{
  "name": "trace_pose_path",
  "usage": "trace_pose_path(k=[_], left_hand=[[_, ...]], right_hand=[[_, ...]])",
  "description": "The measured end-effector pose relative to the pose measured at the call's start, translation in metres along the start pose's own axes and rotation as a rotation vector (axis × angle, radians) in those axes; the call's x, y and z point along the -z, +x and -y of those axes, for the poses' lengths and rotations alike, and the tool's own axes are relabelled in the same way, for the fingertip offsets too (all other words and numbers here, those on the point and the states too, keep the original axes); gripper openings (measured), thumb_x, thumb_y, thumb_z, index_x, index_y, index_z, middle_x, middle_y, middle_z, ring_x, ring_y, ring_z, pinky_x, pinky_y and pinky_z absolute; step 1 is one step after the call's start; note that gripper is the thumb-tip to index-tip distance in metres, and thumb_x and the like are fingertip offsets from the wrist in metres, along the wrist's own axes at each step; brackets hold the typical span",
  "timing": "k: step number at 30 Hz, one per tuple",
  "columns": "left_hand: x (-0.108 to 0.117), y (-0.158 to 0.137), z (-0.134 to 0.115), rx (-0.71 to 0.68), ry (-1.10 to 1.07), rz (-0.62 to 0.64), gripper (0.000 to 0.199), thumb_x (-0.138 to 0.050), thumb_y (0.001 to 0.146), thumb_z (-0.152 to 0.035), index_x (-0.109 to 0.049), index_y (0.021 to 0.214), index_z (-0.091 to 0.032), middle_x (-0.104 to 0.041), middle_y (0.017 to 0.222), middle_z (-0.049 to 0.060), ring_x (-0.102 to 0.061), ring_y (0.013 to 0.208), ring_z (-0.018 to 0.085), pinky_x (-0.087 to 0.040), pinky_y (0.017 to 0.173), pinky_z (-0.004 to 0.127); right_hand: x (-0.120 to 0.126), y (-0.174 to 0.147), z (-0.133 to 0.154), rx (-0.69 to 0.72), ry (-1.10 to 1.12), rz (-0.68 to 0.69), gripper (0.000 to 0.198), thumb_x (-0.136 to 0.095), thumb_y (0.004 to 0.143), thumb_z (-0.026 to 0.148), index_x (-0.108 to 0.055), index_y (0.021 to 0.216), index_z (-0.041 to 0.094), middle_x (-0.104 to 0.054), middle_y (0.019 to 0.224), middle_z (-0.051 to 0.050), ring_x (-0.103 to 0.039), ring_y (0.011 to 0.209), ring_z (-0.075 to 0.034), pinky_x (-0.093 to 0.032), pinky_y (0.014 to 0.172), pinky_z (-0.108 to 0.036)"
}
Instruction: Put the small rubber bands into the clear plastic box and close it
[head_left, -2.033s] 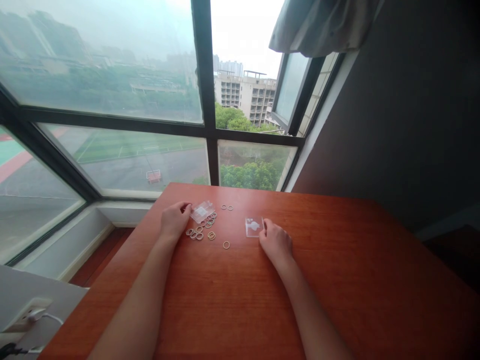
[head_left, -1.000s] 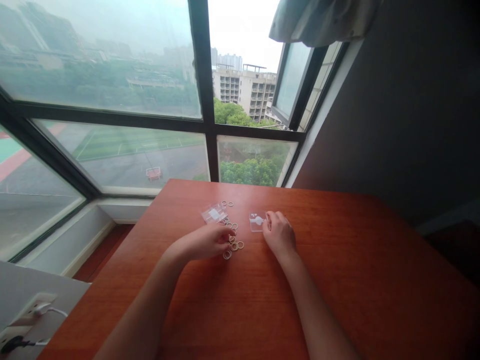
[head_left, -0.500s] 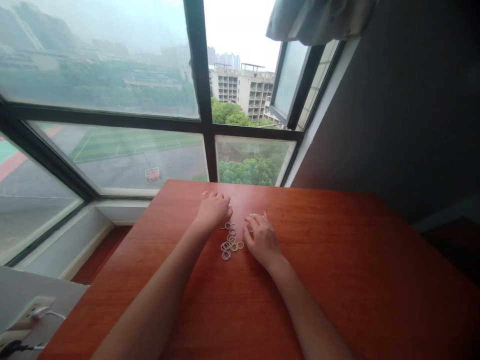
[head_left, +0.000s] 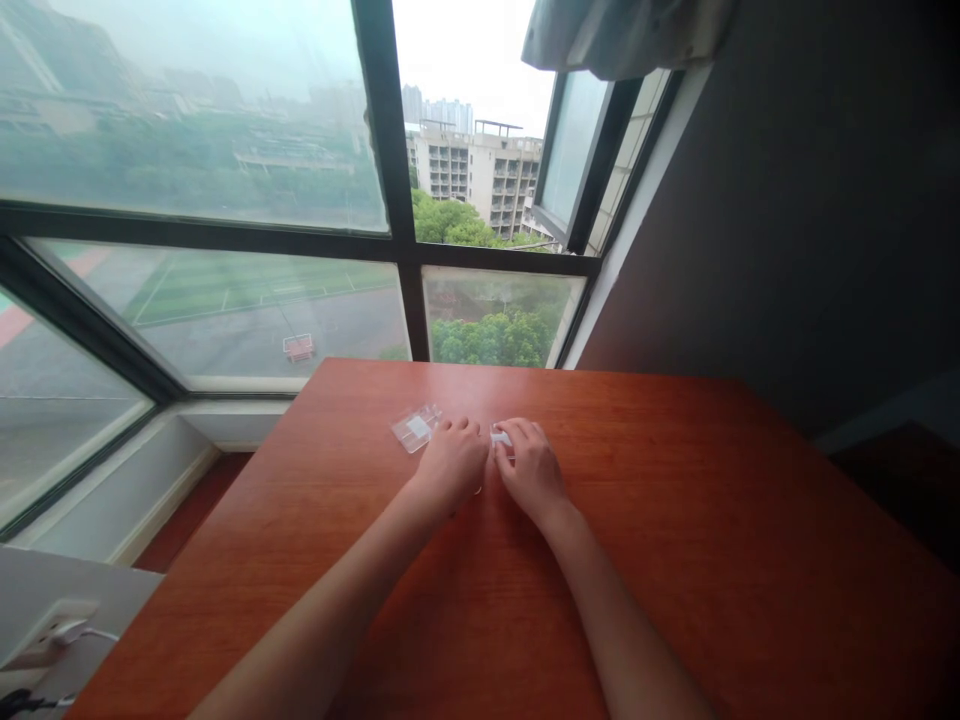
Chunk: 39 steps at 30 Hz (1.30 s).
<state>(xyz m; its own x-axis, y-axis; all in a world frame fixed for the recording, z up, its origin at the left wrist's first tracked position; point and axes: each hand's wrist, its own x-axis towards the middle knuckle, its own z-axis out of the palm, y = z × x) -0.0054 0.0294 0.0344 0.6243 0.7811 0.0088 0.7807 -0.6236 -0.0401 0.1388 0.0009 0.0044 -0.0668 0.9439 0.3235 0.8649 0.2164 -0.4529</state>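
My left hand [head_left: 454,458] is low over the table with its fingers curled down; whatever they grip is hidden. The edge of a pale ring [head_left: 478,490] shows beside it, and the other rings are out of sight. Just left of this hand a clear plastic case [head_left: 411,430] with a whitish patch lies on the table. My right hand [head_left: 534,468] is closed around a second clear plastic piece [head_left: 501,438], its thumb and fingers at the sides. Only a small gap separates the two hands.
The reddish-brown wooden table [head_left: 660,500] reaches to the window frame [head_left: 409,305] at the back. A wall socket with a plug [head_left: 69,632] is at the lower left, beyond the table's edge.
My left hand has moved right and toward me, over where the rings lay in view. The clear case on the left now shows. My right hand has barely moved; the view has shifted slightly.
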Motion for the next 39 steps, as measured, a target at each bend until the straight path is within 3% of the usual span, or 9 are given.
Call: trace_pose_path(k=[3, 6, 11, 13, 15, 19, 23, 30, 39], left_hand=[[0.000, -0.019, -0.007, -0.035, -0.050, -0.026, 0.016, -0.052, 0.083, -0.015, -0.068, 0.087, -0.013, -0.065, 0.093, 0.016, -0.057, 0.089, 0.025, -0.045, 0.075, 0.035], [0.004, -0.030, 0.005, -0.042, -0.154, -0.049, 0.018, -0.050, 0.086, -0.020, -0.068, 0.085, -0.017, -0.065, 0.090, 0.011, -0.058, 0.086, 0.023, -0.046, 0.077, 0.033], [0.006, -0.030, 0.058, 0.419, -0.133, -0.293, 0.033, -0.046, 0.088, -0.026, -0.061, 0.116, -0.018, -0.060, 0.114, 0.012, -0.057, 0.103, 0.025, -0.046, 0.087, 0.033], [-0.001, -0.028, 0.078, 0.580, -0.105, -0.274, 0.043, -0.047, 0.087, -0.030, -0.056, 0.126, -0.014, -0.056, 0.122, 0.016, -0.058, 0.104, 0.028, -0.047, 0.085, 0.034], [-0.009, -0.027, 0.092, 0.631, -0.163, -0.221, 0.046, -0.044, 0.088, -0.033, -0.054, 0.129, -0.015, -0.057, 0.124, 0.015, -0.061, 0.100, 0.027, -0.048, 0.082, 0.033], [-0.021, -0.024, 0.097, 0.591, -0.273, -0.205, 0.039, -0.039, 0.091, -0.033, -0.064, 0.116, -0.016, -0.065, 0.114, 0.011, -0.062, 0.100, 0.023, -0.047, 0.084, 0.030], [-0.022, -0.024, 0.082, 0.510, -0.298, -0.218, 0.036, -0.040, 0.092, -0.034, -0.069, 0.105, -0.018, -0.067, 0.106, 0.009, -0.064, 0.094, 0.021, -0.047, 0.083, 0.028], [-0.018, -0.029, 0.055, 0.358, -0.366, -0.165, 0.032, -0.041, 0.092, -0.034, -0.067, 0.104, -0.019, -0.066, 0.103, 0.008, -0.064, 0.088, 0.019, -0.047, 0.077, 0.026], [-0.011, -0.037, 0.050, 0.228, -0.414, -0.072, 0.024, -0.046, 0.088, -0.034, -0.066, 0.094, -0.021, -0.067, 0.097, 0.005, -0.062, 0.079, 0.017, -0.042, 0.067, 0.025]], right_hand=[[0.000, 0.001, -0.003, -0.007, -0.009, 0.002, 0.029, -0.048, 0.089, 0.020, -0.061, 0.114, 0.018, -0.062, 0.114, -0.008, -0.051, 0.103, -0.021, -0.039, 0.095, -0.031], [0.002, 0.002, -0.006, -0.070, -0.053, -0.029, 0.028, -0.047, 0.088, 0.018, -0.063, 0.111, 0.018, -0.061, 0.113, -0.008, -0.050, 0.104, -0.021, -0.039, 0.095, -0.030], [0.011, 0.003, -0.014, -0.317, -0.202, 0.018, 0.027, -0.046, 0.091, 0.025, -0.062, 0.112, 0.021, -0.060, 0.106, -0.007, -0.055, 0.096, -0.020, -0.042, 0.078, -0.027], [0.013, 0.003, -0.016, -0.387, -0.243, 0.082, 0.028, -0.046, 0.091, 0.029, -0.060, 0.115, 0.024, -0.061, 0.105, -0.006, -0.058, 0.093, -0.019, -0.041, 0.072, -0.027], [0.012, 0.003, -0.017, -0.419, -0.272, 0.118, 0.029, -0.046, 0.091, 0.030, -0.059, 0.117, 0.025, -0.061, 0.107, -0.006, -0.059, 0.093, -0.019, -0.041, 0.070, -0.027], [0.009, 0.002, -0.017, -0.402, -0.302, 0.140, 0.027, -0.045, 0.091, 0.027, -0.059, 0.114, 0.024, -0.061, 0.106, -0.007, -0.059, 0.096, -0.020, -0.040, 0.069, -0.027], [0.007, 0.002, -0.018, -0.363, -0.297, 0.182, 0.027, -0.045, 0.091, 0.023, -0.060, 0.114, 0.023, -0.060, 0.106, -0.007, -0.059, 0.096, -0.019, -0.040, 0.072, -0.026], [0.013, 0.002, -0.020, -0.306, -0.289, 0.226, 0.027, -0.046, 0.088, 0.016, -0.063, 0.107, 0.024, -0.062, 0.101, -0.005, -0.058, 0.093, -0.018, -0.037, 0.072, -0.025], [0.024, 0.001, -0.023, -0.303, -0.245, 0.279, 0.021, -0.049, 0.082, 0.012, -0.065, 0.091, 0.024, -0.064, 0.095, -0.002, -0.058, 0.086, -0.015, -0.034, 0.068, -0.024]])
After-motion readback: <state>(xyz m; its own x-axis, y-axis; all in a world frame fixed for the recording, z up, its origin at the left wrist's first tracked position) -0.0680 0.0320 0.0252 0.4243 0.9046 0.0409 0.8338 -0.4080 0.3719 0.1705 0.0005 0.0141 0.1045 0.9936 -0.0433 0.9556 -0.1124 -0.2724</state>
